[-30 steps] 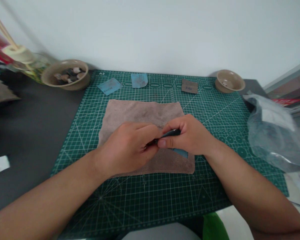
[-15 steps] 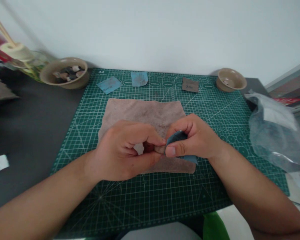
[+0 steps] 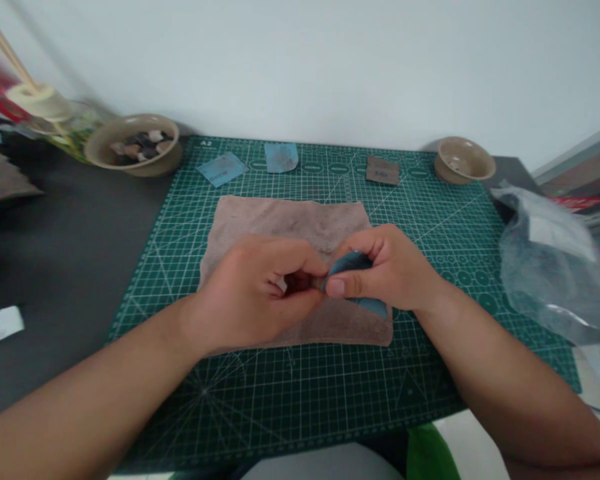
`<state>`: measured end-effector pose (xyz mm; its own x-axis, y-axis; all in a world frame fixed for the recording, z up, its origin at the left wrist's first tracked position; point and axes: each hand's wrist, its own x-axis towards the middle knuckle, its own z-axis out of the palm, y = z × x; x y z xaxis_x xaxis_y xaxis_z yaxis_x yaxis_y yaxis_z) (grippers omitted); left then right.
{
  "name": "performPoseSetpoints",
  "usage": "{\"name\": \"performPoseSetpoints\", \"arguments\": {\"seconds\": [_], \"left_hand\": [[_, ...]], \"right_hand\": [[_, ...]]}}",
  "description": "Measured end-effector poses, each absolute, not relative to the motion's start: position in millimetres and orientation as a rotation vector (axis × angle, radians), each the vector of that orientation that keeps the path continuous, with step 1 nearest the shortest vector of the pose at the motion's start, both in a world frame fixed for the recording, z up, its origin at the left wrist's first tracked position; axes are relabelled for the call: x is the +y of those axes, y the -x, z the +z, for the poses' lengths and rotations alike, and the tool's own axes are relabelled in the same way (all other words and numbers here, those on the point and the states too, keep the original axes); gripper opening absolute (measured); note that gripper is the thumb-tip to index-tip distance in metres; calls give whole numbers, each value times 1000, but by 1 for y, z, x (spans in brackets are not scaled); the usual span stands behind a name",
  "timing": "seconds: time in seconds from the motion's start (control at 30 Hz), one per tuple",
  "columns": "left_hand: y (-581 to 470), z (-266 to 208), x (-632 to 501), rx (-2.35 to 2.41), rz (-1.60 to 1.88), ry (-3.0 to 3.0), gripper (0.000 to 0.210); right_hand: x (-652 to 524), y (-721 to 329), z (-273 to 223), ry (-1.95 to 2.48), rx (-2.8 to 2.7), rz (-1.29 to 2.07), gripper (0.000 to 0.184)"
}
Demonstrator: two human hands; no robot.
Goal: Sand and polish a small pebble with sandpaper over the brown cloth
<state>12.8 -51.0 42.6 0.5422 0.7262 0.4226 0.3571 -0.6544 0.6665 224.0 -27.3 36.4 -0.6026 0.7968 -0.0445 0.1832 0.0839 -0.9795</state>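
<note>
Above a pinkish-brown cloth (image 3: 280,217), my two hands meet. My left hand (image 3: 250,290) is closed in a pinch on a small pale brown piece, possibly a stone (image 3: 318,283); the fingers hide most of it. In my right hand (image 3: 390,270), thumb and forefinger grip a folded piece of blue-grey sandpaper (image 3: 350,262), its edge against the small piece. A lower flap of that sandpaper hangs out beneath the right hand. The cloth lies spread on a green cutting mat (image 3: 260,407).
Along the mat's back lie two blue sandpaper pieces (image 3: 223,169) (image 3: 281,158) and a brown one (image 3: 383,170). A bowl of stones (image 3: 97,150) stands at back left, a smaller bowl (image 3: 445,170) at back right. A clear plastic bag (image 3: 545,273) is at right, a reed diffuser (image 3: 40,103) far left.
Both hands, still pinching the small piece and the sandpaper, have shifted slightly up. The sandpaper has moved a little left over the piece. The view has shifted slightly.
</note>
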Motion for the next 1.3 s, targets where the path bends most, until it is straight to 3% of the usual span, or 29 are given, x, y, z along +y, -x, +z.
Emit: {"name": "performPoseSetpoints", "arguments": {"seconds": [0.13,0.4,0.63,0.7,0.9,1.17,1.3], "left_hand": [[-12,46,-54,757,959,-2162,14],[-13,30,-43,883,843,-2644,20],[-12,43,-51,749,995,-2207,15],[-11,43,-51,745,967,-2237,14],[-10,29,-43,808,892,-2658,19],[-8,41,-52,710,945,-2118,16],[-9,39,-49,767,911,-2358,15]], "right_hand": [[-30,-227,36,842,-1771,1706,34],[-27,-221,33,1146,-2175,1039,36],[-29,-227,35,899,-1834,1673,39],[-29,-227,35,891,-1852,1660,39],[-29,-220,34,1105,-2102,1121,33],[-30,-225,35,835,-1773,1750,41],[-28,-224,33,946,-1904,1513,39]]}}
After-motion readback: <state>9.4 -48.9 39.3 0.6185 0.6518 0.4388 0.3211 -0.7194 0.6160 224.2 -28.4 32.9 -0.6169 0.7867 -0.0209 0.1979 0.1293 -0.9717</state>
